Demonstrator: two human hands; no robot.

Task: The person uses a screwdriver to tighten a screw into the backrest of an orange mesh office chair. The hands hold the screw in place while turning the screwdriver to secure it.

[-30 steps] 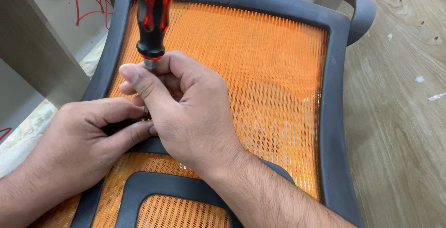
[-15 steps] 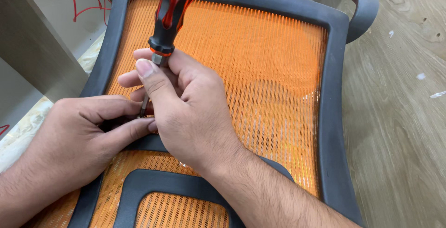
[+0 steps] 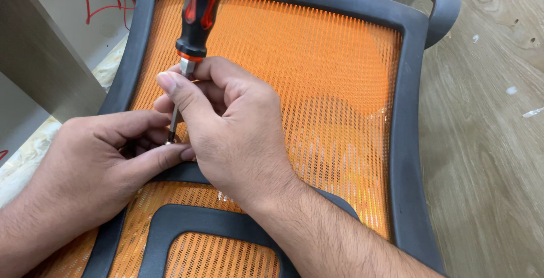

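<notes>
A chair back with orange mesh (image 3: 317,68) in a dark grey plastic frame (image 3: 409,142) lies flat under me. My right hand (image 3: 232,130) pinches the metal shaft of a red-and-black handled screwdriver (image 3: 199,17), which stands nearly upright with its tip down at the grey crossbar. My left hand (image 3: 102,164) rests on the frame's left side, thumb and fingers closed around the spot where the tip meets a small brass-coloured screw (image 3: 169,139).
Wooden floor (image 3: 487,142) with small white specks lies to the right. A grey panel (image 3: 39,57) stands at the upper left, red wires (image 3: 105,0) behind it. Pale wrapping (image 3: 22,159) shows at the left edge. A grey armrest (image 3: 442,0) curves at the top right.
The screwdriver handle has tilted to the right and my right hand has shifted slightly along the shaft. My left hand stays in place around the tip.
</notes>
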